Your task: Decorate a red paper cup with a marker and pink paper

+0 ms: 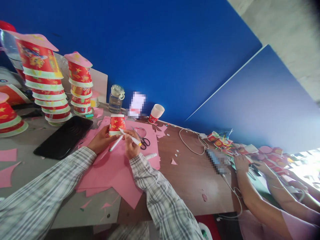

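My left hand [101, 139] grips an upside-down red paper cup [117, 124] with yellow stars, pressed onto a sheet of pink paper [117, 170]. A white pen [115, 143] also sticks out under that hand. My right hand [131, 144] pinches a white marker [130, 137] whose tip rests at the cup's rim. Both sleeves are grey plaid. Scissors [143, 141] lie just right of my right hand, and a white marker cap [151, 156] lies beside them on the pink paper.
Stacks of red cups topped with pink discs [43, 78] [80, 85] stand at the back left beside a black tablet [63, 136]. A glass jar [116, 98] and a tipped cup [155, 113] sit by the blue wall. Another person's arms [260, 193] work at the right among cables and paper bits.
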`<state>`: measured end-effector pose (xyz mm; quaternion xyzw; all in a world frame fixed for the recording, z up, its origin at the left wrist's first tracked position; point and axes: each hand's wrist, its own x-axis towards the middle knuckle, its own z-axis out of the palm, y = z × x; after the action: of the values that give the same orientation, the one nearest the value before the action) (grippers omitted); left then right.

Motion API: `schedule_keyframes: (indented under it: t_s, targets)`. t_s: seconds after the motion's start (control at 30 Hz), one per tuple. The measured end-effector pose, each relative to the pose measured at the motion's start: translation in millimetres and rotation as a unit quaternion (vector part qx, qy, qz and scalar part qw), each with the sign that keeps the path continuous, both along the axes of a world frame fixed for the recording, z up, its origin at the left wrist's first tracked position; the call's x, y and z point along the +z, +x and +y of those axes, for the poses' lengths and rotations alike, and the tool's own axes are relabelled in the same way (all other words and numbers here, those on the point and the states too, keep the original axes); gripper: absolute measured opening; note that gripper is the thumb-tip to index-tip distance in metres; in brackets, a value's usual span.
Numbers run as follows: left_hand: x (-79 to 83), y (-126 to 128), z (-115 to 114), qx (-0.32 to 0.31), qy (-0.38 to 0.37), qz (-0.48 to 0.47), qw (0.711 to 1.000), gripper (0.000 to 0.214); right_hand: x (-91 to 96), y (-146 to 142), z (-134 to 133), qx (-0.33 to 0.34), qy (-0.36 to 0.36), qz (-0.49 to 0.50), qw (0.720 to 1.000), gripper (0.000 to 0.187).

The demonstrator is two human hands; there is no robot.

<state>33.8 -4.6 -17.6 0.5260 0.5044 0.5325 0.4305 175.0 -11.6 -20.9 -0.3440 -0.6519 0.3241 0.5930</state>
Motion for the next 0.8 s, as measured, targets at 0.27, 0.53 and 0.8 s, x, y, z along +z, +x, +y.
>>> schedule_keyframes:
  t_s: [0.27,0.53,0.8]
  targets:
    - [0.9,1.5,-1.5,0.011,0.003,0.004,1.0,0.06,0.3,-1.0,-0.2,0.0,0.006,0.01,1.0,0.022]
    - [-4.6,-0.2,1.6,-0.006,0.008,-0.003,1.0,0.06,-0.9,-0.7,0.9,0.005,0.003,0.003,1.0,0.023]
    - [-8.0,-1.3,2.8,-0.001,0.003,-0.003,1.0,0.061,-2.0,0.4,2.4,-0.002,0.022,-0.014,1.0,0.022]
